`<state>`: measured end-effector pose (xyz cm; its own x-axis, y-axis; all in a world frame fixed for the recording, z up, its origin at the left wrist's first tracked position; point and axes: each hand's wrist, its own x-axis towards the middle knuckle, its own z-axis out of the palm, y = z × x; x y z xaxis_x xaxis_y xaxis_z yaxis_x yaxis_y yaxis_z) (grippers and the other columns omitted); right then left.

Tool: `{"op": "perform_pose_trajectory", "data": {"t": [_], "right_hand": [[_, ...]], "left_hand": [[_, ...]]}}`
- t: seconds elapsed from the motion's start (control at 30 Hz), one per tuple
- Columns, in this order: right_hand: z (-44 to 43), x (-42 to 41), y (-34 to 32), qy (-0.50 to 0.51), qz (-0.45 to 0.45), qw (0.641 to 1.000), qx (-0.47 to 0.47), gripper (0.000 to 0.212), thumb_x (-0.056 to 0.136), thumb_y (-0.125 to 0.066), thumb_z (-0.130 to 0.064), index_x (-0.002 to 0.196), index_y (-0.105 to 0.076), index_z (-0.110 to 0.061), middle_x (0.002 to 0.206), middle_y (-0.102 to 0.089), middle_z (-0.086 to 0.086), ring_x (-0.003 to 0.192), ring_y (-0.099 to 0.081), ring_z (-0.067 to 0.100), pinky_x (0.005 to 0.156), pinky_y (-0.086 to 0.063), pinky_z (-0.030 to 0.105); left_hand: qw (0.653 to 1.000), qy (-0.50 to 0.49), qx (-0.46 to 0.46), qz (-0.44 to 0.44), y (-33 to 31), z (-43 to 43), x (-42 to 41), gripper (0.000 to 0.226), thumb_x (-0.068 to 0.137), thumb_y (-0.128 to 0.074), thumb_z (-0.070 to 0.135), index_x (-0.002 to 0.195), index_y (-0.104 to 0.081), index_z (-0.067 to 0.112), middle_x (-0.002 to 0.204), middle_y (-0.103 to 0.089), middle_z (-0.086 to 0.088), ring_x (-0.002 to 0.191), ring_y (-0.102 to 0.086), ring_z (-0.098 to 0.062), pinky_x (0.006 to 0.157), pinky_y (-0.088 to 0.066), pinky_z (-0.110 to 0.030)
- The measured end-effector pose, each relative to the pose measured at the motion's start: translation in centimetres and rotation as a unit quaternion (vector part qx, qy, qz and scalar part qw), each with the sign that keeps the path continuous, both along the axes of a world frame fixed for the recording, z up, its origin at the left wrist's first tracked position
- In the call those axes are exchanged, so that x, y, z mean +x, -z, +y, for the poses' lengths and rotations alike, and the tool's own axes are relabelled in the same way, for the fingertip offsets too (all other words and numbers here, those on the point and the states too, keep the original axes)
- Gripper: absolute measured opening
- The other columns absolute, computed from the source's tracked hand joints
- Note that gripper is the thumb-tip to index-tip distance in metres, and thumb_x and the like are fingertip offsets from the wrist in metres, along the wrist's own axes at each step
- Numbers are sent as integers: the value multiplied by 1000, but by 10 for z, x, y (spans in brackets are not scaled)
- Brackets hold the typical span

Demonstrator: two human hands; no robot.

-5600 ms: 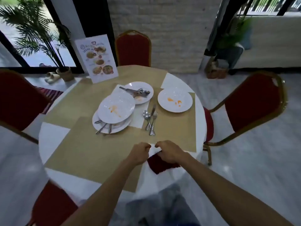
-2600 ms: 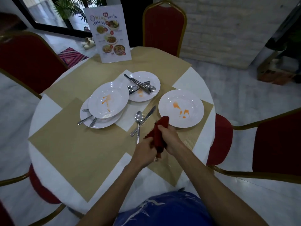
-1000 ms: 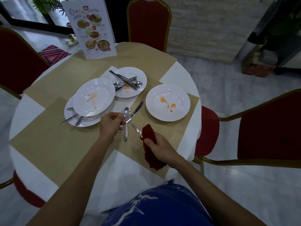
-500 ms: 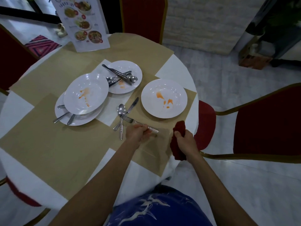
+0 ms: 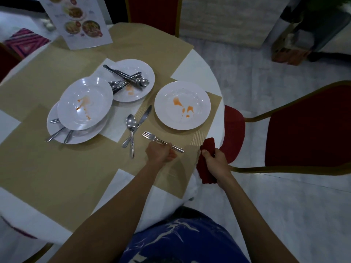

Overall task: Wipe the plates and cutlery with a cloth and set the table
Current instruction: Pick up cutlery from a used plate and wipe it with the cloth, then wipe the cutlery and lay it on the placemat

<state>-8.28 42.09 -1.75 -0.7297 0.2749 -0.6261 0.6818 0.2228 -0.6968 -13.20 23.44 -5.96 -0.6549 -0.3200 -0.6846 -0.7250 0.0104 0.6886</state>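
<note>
At centre left of the frame, stacked white plates (image 5: 83,109) smeared orange trap cutlery beneath. Lower centre, the left hand (image 5: 159,153) has its grip closed on a steel fork (image 5: 161,141) by mid-handle, just above the tan placemat (image 5: 66,164). Right of it, the right hand (image 5: 214,162) clutches a dark red cloth (image 5: 206,168) at the surface's edge. Wiping one-handed, the fork could twist loose, judging from the short hold.

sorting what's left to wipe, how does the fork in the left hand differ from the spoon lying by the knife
The fork is gripped by its handle in the left hand; the spoon lies loose on the placemat, untouched. The fork points its tines left and away, toward the spoon, while the spoon's bowl points away from the person, with its handle crossing the knife. The fork lies apart from other cutlery. Both are plain silver metal.
</note>
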Motion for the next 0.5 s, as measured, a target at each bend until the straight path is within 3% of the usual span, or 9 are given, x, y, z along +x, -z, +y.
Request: {"op": "perform_pose_trajectory", "data": {"t": [0.13,0.3,0.5], "right_hand": [[-11,-4,-3,-26,2,1000,1,28,100,-57,-36,117,-61,-14,105,-70,6,97,-68,23,91,-57,47],[-21,-5,-7,-50,-6,999,2,32,100,-56,-39,120,-60,-15,107,-69,4,98,-68,23,92,-57,48],[-32,-11,-10,-69,-3,998,-4,30,99,-56,-39,117,-61,-15,105,-71,6,95,-69,24,89,-59,47]], "left_hand": [[1000,-12,11,1,-1,5,3,20,89,-68,10,82,-70,-8,67,-72,-17,57,-73,-29,54,-61,-38],[1000,-25,12,-1,-2,9,7,20,89,-68,10,80,-71,-8,65,-71,-15,51,-70,-24,42,-55,-27],[1000,-2,5,12,-4,2,14,29,89,-72,19,77,-73,-7,64,-72,-16,53,-72,-26,49,-59,-35]]}}
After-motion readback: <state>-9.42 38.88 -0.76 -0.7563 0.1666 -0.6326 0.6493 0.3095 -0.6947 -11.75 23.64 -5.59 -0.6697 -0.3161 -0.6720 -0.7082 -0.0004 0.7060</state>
